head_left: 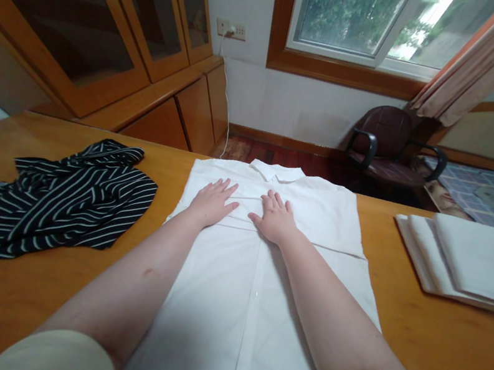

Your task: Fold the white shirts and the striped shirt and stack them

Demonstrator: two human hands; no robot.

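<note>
A white collared shirt (230, 283) lies spread on the wooden table, its collar at the far edge and its button strip running down the middle toward me. My left hand (213, 203) rests flat on the upper left of the shirt, fingers spread. On the other side of the button strip, my right hand (276, 216) presses flat on the cloth with its fingers stretched out. Neither hand holds anything. A crosswise fold line runs across the chest near both hands.
On the left of the table (125, 291) lies a crumpled black garment with white stripes (69, 199). A stack of folded white cloths (475, 261) sits at the right. Beyond the table stand a glass-fronted cabinet (153, 68), an office chair (386, 132) and a bed (492, 194).
</note>
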